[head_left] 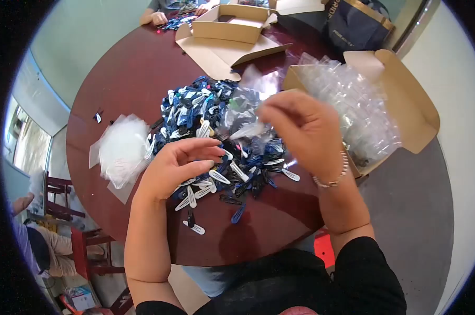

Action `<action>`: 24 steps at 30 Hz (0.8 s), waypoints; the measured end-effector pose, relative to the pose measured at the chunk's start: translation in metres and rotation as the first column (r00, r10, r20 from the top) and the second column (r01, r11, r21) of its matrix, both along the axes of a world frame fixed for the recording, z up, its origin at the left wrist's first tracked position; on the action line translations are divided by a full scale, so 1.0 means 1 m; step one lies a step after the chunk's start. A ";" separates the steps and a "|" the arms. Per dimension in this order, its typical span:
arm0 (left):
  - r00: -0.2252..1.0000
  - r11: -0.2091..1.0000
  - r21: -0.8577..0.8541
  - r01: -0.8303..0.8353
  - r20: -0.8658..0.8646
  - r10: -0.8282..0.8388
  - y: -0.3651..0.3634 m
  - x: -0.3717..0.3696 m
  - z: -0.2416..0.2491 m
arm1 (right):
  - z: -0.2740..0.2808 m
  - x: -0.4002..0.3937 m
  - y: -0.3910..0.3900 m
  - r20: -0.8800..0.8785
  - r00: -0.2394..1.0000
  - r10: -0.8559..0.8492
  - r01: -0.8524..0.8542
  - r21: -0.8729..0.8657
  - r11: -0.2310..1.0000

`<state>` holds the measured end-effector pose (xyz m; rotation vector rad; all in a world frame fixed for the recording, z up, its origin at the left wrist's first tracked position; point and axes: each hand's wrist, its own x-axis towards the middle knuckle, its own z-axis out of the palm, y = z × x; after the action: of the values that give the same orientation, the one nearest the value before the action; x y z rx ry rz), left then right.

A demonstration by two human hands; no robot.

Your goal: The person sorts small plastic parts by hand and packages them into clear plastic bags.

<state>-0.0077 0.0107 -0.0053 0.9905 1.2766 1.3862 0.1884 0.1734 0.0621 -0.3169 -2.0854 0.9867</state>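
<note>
A heap of snap hair clips (187, 113) in white, black and blue lies on the round dark-red table (127, 68). My left hand (182, 164) hovers at the near left side of the heap, thumb and curved fingers apart, with nothing held between them. In a pinch, my right hand (305, 131) has the edge of a clear plastic bag (245, 113), blurred, over the heap's right part. Pale and dark shapes show through the film. Several loose clips, among them a blue hair clip (238, 213), lie near the table's front.
To the left sits a stack of flat clear bags (123, 147). An open carton (413, 100) full of filled clear bags (347, 100) stands at right. Further back are another cardboard box (229, 31), a dark shopping bag (355, 26) and another person's hand (159, 19) near clips.
</note>
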 end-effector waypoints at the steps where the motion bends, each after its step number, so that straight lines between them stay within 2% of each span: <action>1: 0.999 1.000 0.018 -0.004 -0.034 0.005 0.000 0.000 0.000 | 0.004 0.008 0.007 -0.015 0.997 -0.076 0.077 0.065 0.995; 3: 0.999 1.000 0.019 -0.001 -0.043 0.002 -0.001 0.003 0.002 | 0.011 0.031 0.014 -0.031 0.973 -0.229 0.229 0.019 0.973; 5: 0.997 1.000 0.023 0.007 -0.080 -0.005 -0.001 0.005 0.002 | 0.011 0.059 0.033 -0.053 0.923 -0.381 0.384 0.064 0.921; 9: 0.994 0.999 0.033 0.021 -0.109 -0.017 -0.001 0.008 0.001 | 0.001 0.118 0.072 -0.090 0.907 -0.412 0.418 0.055 0.907; 12: 0.995 1.000 0.002 -0.026 -0.097 0.026 0.000 0.011 0.003 | -0.024 0.152 0.086 -0.019 0.863 -0.504 0.504 0.042 0.862; 14: 0.994 0.999 0.008 -0.036 -0.107 0.037 0.002 0.010 0.001 | -0.038 0.169 0.084 0.136 0.806 -0.576 0.580 0.019 0.815; 16: 0.987 0.996 -0.012 -0.083 -0.137 0.081 0.002 0.010 -0.001 | -0.046 0.181 0.077 0.132 0.757 -0.640 0.646 -0.005 0.763; 17: 0.982 0.993 -0.023 -0.117 -0.153 0.112 0.002 0.010 -0.002 | -0.055 0.190 0.077 0.068 0.712 -0.699 0.696 0.064 0.716; 18: 0.987 0.996 -0.018 -0.083 -0.142 0.080 0.001 0.007 -0.002 | -0.063 0.198 0.078 -0.002 0.665 -0.747 0.741 0.130 0.659; 19: 0.987 0.998 -0.022 -0.065 -0.146 0.061 0.002 0.006 -0.003 | -0.071 0.208 0.077 -0.002 0.652 -0.759 0.753 0.124 0.646; 21: 0.978 0.991 -0.007 -0.131 -0.166 0.128 0.001 0.008 -0.003 | -0.091 0.226 0.070 0.064 0.587 -0.807 0.805 0.060 0.590; 24: 0.975 0.991 0.001 -0.136 -0.174 0.134 0.002 0.009 -0.004 | -0.126 0.237 0.049 0.123 0.581 -0.804 0.799 0.101 0.593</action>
<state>0.0008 0.0128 -0.0092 1.0517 1.5037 1.4184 0.4256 0.2228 -0.0643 -1.2414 -1.7495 0.3535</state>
